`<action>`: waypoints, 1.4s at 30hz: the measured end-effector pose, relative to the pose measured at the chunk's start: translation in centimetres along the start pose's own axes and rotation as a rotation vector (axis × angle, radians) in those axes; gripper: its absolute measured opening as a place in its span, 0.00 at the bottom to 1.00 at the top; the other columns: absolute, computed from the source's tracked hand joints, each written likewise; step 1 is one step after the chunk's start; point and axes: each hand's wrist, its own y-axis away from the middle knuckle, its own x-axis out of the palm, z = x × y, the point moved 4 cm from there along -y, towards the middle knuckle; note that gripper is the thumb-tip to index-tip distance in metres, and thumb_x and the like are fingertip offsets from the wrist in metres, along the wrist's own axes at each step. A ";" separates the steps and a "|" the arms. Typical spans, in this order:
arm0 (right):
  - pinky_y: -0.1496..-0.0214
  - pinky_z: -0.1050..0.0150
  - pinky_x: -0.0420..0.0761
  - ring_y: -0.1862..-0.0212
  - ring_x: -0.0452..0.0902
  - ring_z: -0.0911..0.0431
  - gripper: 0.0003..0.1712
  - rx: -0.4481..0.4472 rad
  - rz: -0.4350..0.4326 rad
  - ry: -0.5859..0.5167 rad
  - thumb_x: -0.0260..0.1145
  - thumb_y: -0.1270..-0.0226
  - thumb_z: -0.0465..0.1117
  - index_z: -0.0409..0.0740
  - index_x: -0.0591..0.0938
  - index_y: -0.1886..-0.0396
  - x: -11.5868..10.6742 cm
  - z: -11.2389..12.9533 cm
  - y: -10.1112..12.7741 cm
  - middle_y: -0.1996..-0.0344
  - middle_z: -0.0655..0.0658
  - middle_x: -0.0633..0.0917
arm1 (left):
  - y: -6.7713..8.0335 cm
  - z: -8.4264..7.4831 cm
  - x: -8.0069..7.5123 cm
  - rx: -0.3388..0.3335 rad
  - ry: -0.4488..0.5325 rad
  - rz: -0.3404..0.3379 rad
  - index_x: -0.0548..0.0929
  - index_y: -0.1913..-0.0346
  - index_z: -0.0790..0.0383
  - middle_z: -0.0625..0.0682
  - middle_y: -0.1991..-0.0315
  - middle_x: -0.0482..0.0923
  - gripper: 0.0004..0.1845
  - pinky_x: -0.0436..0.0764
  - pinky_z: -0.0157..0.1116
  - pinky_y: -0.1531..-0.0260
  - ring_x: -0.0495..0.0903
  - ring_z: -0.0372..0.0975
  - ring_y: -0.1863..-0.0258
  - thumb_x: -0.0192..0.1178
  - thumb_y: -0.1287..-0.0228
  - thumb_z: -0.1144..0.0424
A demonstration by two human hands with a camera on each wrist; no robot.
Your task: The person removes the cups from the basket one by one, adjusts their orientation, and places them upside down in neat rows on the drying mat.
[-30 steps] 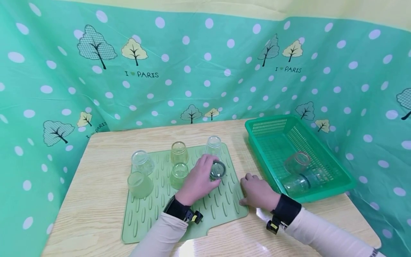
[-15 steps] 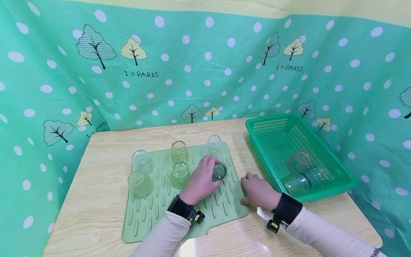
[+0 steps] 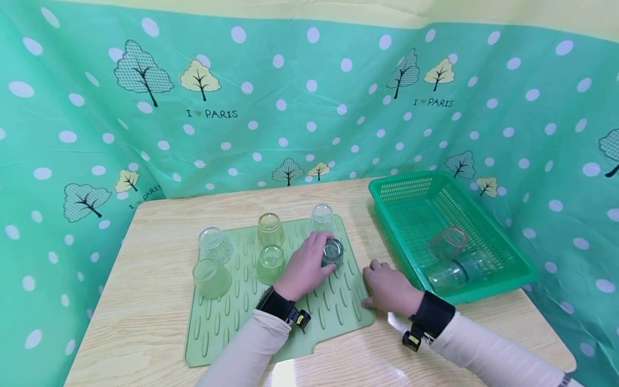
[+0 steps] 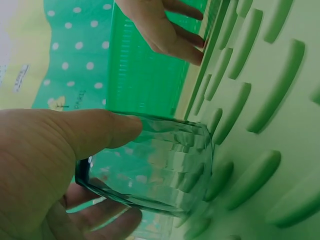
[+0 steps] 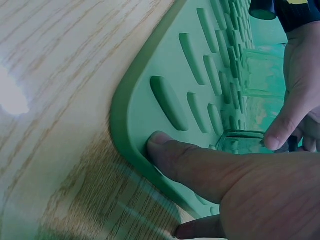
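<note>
Now the left hand (image 3: 306, 264) grasps 1 clear, faceted, green-tinted glass (image 3: 332, 252) on the ridged mat (image 3: 329, 317).

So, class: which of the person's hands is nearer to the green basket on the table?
The right. The right hand rests at the mat's right edge, just beside the green basket. The left hand is farther off, over the mat, its grip round a glass.

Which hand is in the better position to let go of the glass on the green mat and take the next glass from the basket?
The right hand, probably. It only presses the mat edge, beside the basket, where two glasses lie. The left hand grips the glass.
</note>
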 end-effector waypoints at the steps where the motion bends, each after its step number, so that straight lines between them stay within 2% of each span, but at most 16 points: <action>1: 0.64 0.49 0.83 0.59 0.76 0.44 0.43 0.001 0.000 -0.001 0.85 0.53 0.58 0.30 0.81 0.47 0.0 0.1 0.0 0.60 0.38 0.77 | 0.0 0.0 0.0 0.001 -0.001 0.001 0.67 0.29 0.56 0.54 0.38 0.72 0.38 0.82 0.45 0.42 0.77 0.46 0.40 0.75 0.38 0.59; 6: 0.65 0.49 0.83 0.59 0.76 0.44 0.44 0.003 0.001 0.006 0.85 0.52 0.57 0.29 0.81 0.47 0.1 0.2 -0.1 0.60 0.38 0.77 | -0.4 0.2 -0.2 -0.024 -0.010 0.013 0.63 0.23 0.57 0.56 0.36 0.73 0.44 0.83 0.46 0.44 0.79 0.48 0.42 0.75 0.38 0.58; 10: 0.65 0.50 0.83 0.60 0.76 0.45 0.44 0.007 0.005 0.016 0.85 0.52 0.57 0.29 0.81 0.46 0.2 0.2 -0.1 0.60 0.37 0.77 | -0.7 0.4 -0.4 -0.060 0.016 0.027 0.60 0.20 0.59 0.57 0.30 0.71 0.49 0.80 0.48 0.38 0.77 0.50 0.36 0.76 0.39 0.57; 17: 0.65 0.50 0.81 0.61 0.74 0.46 0.42 0.012 0.008 0.001 0.85 0.53 0.56 0.30 0.81 0.48 0.2 0.3 0.0 0.61 0.39 0.77 | -0.8 0.7 -0.3 -0.074 0.046 0.041 0.67 0.25 0.62 0.57 0.32 0.73 0.42 0.78 0.47 0.35 0.77 0.49 0.36 0.75 0.39 0.57; 20: 0.65 0.50 0.82 0.62 0.75 0.48 0.43 -0.003 0.038 -0.043 0.86 0.54 0.55 0.31 0.81 0.47 -0.3 0.7 0.4 0.62 0.40 0.78 | -0.6 0.9 -0.1 -0.081 0.057 0.045 0.67 0.24 0.62 0.57 0.30 0.72 0.42 0.76 0.48 0.33 0.76 0.49 0.34 0.75 0.38 0.57; 23: 0.58 0.49 0.84 0.58 0.80 0.48 0.42 -0.066 0.101 -0.120 0.84 0.51 0.54 0.32 0.81 0.43 -2.0 1.2 1.1 0.58 0.41 0.83 | -0.4 1.0 0.1 -0.087 0.076 0.048 0.63 0.22 0.62 0.59 0.27 0.69 0.45 0.72 0.49 0.29 0.72 0.50 0.30 0.74 0.37 0.57; 26: 0.49 0.52 0.85 0.52 0.84 0.51 0.36 -0.211 0.113 -0.252 0.78 0.40 0.54 0.37 0.81 0.38 -4.8 1.2 1.6 0.52 0.43 0.87 | -0.1 0.8 0.0 -0.079 0.107 0.037 0.56 0.19 0.62 0.60 0.24 0.65 0.51 0.69 0.50 0.27 0.68 0.52 0.27 0.75 0.39 0.57; 28: 0.46 0.53 0.86 0.49 0.84 0.53 0.28 -0.300 0.037 -0.340 0.75 0.33 0.51 0.41 0.83 0.39 -7.2 0.8 1.7 0.49 0.45 0.88 | 0.3 0.7 -0.6 -0.071 0.122 0.018 0.53 0.17 0.60 0.60 0.24 0.64 0.55 0.69 0.51 0.28 0.67 0.52 0.27 0.76 0.40 0.55; 30: 0.49 0.55 0.87 0.52 0.84 0.56 0.19 -0.347 -0.104 -0.396 0.73 0.30 0.45 0.43 0.85 0.43 -9.5 -0.3 1.5 0.53 0.47 0.88 | 0.9 0.5 -1.7 -0.062 0.131 -0.012 0.53 0.17 0.58 0.59 0.25 0.65 0.55 0.70 0.51 0.28 0.68 0.52 0.27 0.76 0.40 0.54; 33: 0.52 0.54 0.87 0.55 0.83 0.56 0.14 -0.262 -0.321 -0.347 0.72 0.31 0.38 0.43 0.85 0.47 -12.4 -3.3 1.3 0.55 0.47 0.88 | 1.7 -0.2 -3.9 -0.014 0.120 -0.064 0.55 0.17 0.55 0.56 0.26 0.67 0.53 0.71 0.49 0.29 0.68 0.49 0.27 0.75 0.39 0.49; 35: 0.51 0.49 0.86 0.52 0.83 0.50 0.17 -0.159 -0.374 -0.281 0.71 0.30 0.37 0.40 0.83 0.44 -13.5 -5.9 1.2 0.52 0.43 0.86 | 2.2 -0.9 -5.4 0.041 0.116 -0.099 0.57 0.18 0.51 0.53 0.26 0.67 0.50 0.71 0.48 0.29 0.67 0.46 0.27 0.73 0.37 0.47; 37: 0.46 0.43 0.83 0.45 0.80 0.42 0.24 -0.047 -0.343 -0.221 0.70 0.29 0.40 0.36 0.79 0.37 -13.8 -8.6 0.9 0.46 0.37 0.82 | 2.8 -1.6 -7.0 0.103 0.120 -0.128 0.58 0.18 0.48 0.50 0.26 0.68 0.48 0.71 0.47 0.29 0.67 0.44 0.27 0.71 0.35 0.46; 40: 0.41 0.33 0.77 0.37 0.71 0.30 0.36 0.084 -0.226 -0.174 0.69 0.28 0.45 0.29 0.70 0.29 -13.1 -12.1 0.5 0.36 0.25 0.73 | 3.7 -2.0 -9.2 0.177 0.149 -0.161 0.59 0.18 0.43 0.46 0.26 0.67 0.44 0.71 0.47 0.28 0.66 0.41 0.26 0.69 0.32 0.45; 42: 0.38 0.29 0.73 0.34 0.65 0.24 0.43 0.143 -0.141 -0.144 0.69 0.28 0.49 0.26 0.64 0.26 -12.2 -14.0 0.2 0.33 0.19 0.66 | 4.4 -2.0 -10.8 0.208 0.173 -0.178 0.59 0.19 0.42 0.45 0.25 0.66 0.42 0.69 0.48 0.28 0.65 0.41 0.26 0.67 0.31 0.45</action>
